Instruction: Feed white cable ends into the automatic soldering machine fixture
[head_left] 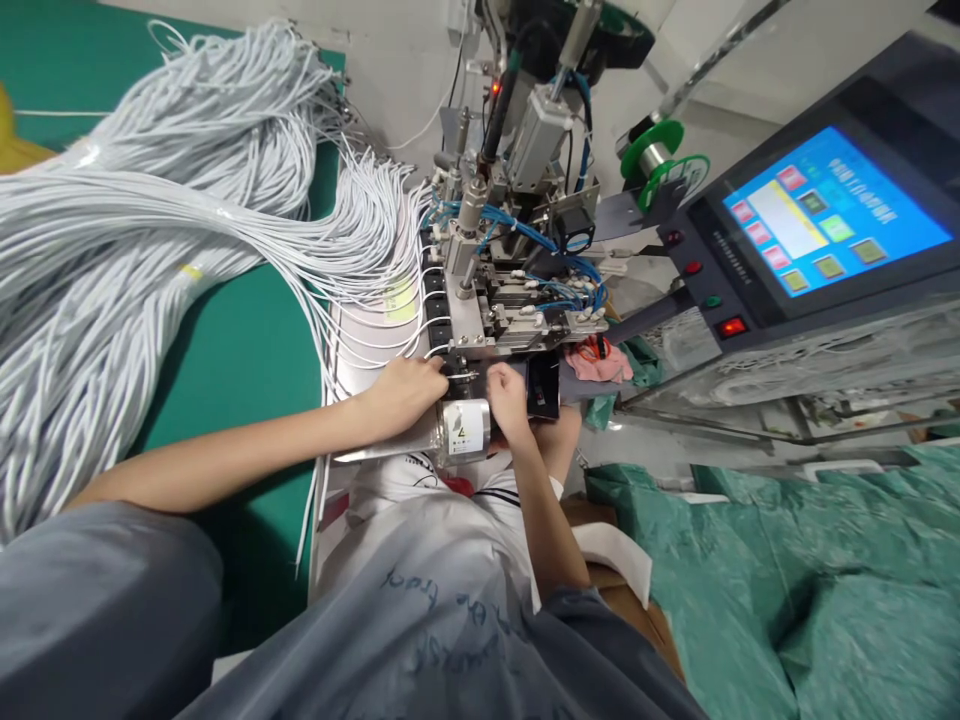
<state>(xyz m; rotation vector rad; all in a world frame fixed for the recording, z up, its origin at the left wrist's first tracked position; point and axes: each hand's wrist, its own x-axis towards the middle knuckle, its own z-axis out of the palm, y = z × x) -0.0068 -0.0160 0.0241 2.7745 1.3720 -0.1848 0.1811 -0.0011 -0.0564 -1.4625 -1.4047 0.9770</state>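
Observation:
My left hand (409, 388) is closed in a pinch at the front of a small metal machine (495, 300), holding the end of a thin white cable (352, 345) at the machine's black fixture. My right hand (508, 398) is closed beside it, fingers curled at the same fixture; what it grips is hidden. A silver cylinder with a warning label (465, 430) sits just below both hands. A huge bundle of white cables (150, 200) lies on the green table (240, 360) to the left, with strands fanning toward the machine.
A control box with a lit blue touchscreen (825, 215) and red and green buttons (731, 326) stands at the right. A green wire spool (664, 155) sits behind the machine. Green sheeting (787, 580) covers the lower right. A pink cloth (600, 362) lies beside the machine.

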